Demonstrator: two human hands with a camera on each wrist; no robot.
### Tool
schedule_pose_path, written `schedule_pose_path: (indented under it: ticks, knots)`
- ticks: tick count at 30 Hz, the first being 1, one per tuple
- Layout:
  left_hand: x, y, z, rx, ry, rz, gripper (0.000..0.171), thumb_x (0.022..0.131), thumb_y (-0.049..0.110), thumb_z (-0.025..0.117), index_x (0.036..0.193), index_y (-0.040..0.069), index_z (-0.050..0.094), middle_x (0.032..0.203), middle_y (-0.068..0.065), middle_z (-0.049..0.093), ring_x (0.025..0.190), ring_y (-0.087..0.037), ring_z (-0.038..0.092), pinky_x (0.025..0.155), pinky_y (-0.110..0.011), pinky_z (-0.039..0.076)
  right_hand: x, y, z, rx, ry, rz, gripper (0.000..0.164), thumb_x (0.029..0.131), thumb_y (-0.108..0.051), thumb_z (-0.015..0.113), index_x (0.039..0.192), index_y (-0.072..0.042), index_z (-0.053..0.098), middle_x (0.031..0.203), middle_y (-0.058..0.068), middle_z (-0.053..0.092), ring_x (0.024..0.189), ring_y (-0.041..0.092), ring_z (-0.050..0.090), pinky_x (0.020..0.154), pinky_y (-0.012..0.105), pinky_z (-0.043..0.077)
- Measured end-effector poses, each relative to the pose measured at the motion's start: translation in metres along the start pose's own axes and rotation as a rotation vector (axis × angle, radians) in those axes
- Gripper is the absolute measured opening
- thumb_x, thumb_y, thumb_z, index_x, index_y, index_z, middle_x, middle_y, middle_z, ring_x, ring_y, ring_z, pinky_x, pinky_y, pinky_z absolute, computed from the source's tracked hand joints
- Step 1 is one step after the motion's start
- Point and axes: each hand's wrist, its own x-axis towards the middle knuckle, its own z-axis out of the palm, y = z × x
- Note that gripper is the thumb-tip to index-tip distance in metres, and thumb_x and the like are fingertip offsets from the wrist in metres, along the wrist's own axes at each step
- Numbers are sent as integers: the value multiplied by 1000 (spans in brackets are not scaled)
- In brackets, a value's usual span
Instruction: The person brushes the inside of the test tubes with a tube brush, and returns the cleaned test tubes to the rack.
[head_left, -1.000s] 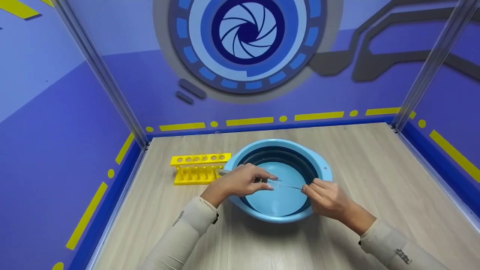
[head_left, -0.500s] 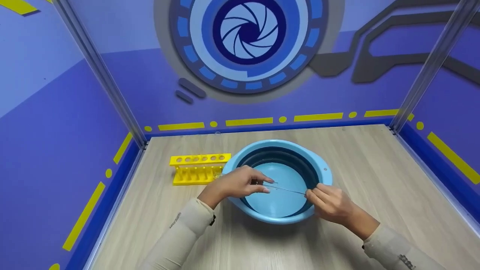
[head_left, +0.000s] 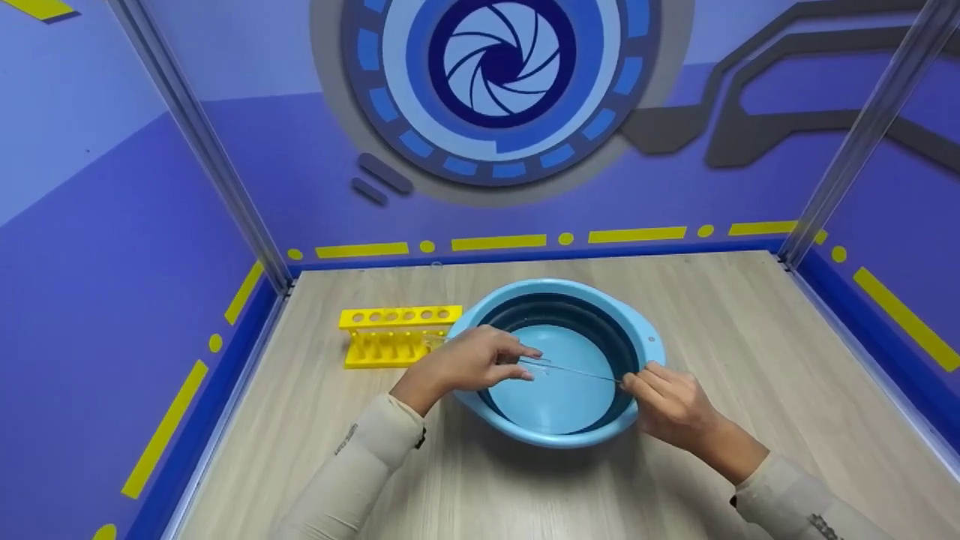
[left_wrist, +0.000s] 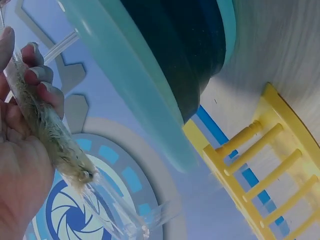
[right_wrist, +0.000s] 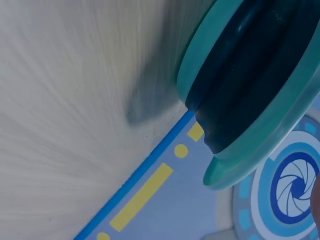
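Above the blue basin (head_left: 652,341), my left hand (head_left: 469,361) holds a clear test tube (left_wrist: 117,212) with its fingers curled round it. Pale bristles of a test tube brush (left_wrist: 47,125) show inside the tube in the left wrist view. My right hand (head_left: 675,405), over the basin's right rim, pinches the end of the brush's thin wire handle (head_left: 581,372), which runs between both hands. In the head view the left hand covers most of the tube. The right wrist view shows only a sliver of finger (right_wrist: 315,202) at its edge.
A yellow test tube rack (head_left: 394,337) with holes and pegs stands left of the basin, close to its rim. Small clear ring-like shapes (head_left: 436,265) lie at the table's back edge. Patterned panels (head_left: 247,165) enclose the wooden table (head_left: 742,322).
My right hand has shifted right and slightly down, and my left hand a little left. The hands are farther apart, with more of the wire showing between them.
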Motion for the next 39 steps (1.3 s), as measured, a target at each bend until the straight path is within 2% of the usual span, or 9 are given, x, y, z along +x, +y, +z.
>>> schedule_pose_path:
  ticks: [6, 9, 13, 21, 25, 30, 34, 37, 39]
  knots:
    - [-7, -7, 1, 188, 154, 99, 46, 104, 44, 66, 146, 26, 67, 82, 2, 60, 70, -8, 47, 66, -17, 40, -5, -2, -3, 121, -26, 214, 28, 109, -9, 54, 88, -3, 72, 70, 3, 62, 60, 11, 50, 54, 19, 48]
    - [-10, -12, 1, 252, 234, 128, 44, 103, 40, 69, 144, 26, 69, 86, 1, 64, 74, -9, 51, 68, -17, 44, -6, -4, -7, 181, -55, 342, 13, 98, 3, 66, 90, -4, 73, 72, 3, 64, 63, 10, 54, 58, 18, 49]
    - [-11, -16, 1, 301, 309, 143, 43, 101, 35, 72, 143, 27, 70, 91, 0, 67, 78, -12, 54, 71, -20, 49, -4, -5, -14, 268, -95, 532, 26, 84, 17, 73, 89, -8, 73, 71, 1, 64, 63, 4, 53, 58, 14, 46]
    - [-11, -20, 0, 366, 345, 130, 44, 103, 34, 71, 146, 31, 67, 98, 0, 67, 81, -14, 56, 72, -23, 51, 0, -5, -32, 426, -250, 909, 24, 102, 3, 65, 83, -11, 71, 60, -12, 51, 54, -1, 46, 48, 21, 41]
    - [-11, -20, -2, 382, 367, 134, 43, 102, 34, 72, 145, 30, 68, 96, -1, 67, 79, -15, 56, 70, -22, 51, 0, -2, -41, 500, -308, 1027, 25, 107, -3, 61, 84, -7, 70, 61, -9, 51, 54, 3, 48, 49, 25, 43]
    - [-14, -23, -6, 380, 392, 127, 42, 100, 29, 76, 141, 28, 71, 90, -1, 67, 74, -15, 55, 66, -23, 48, -4, 3, -49, 571, -269, 1068, 26, 107, -1, 58, 84, -4, 70, 61, -1, 53, 55, 5, 48, 48, 27, 42]
    - [-17, -25, -8, 356, 370, 104, 44, 99, 30, 77, 142, 28, 71, 89, -1, 68, 75, -14, 54, 67, -25, 48, -9, 6, -52, 560, -240, 1041, 29, 106, 1, 59, 82, -13, 70, 60, -2, 53, 53, 4, 46, 46, 27, 40]
    - [-18, -26, -10, 294, 294, 66, 44, 101, 34, 73, 145, 29, 68, 88, 1, 68, 74, -12, 53, 68, -23, 46, -16, 8, -50, 484, -241, 935, 32, 102, 5, 63, 83, -19, 69, 61, -7, 52, 54, 0, 45, 47, 21, 39]
    - [-19, -26, -12, 233, 231, 28, 43, 103, 37, 70, 146, 29, 67, 87, 1, 67, 71, -10, 51, 66, -21, 44, -22, 11, -49, 374, -225, 778, 31, 97, 9, 67, 84, -18, 70, 63, -9, 53, 57, -1, 45, 50, 18, 40]
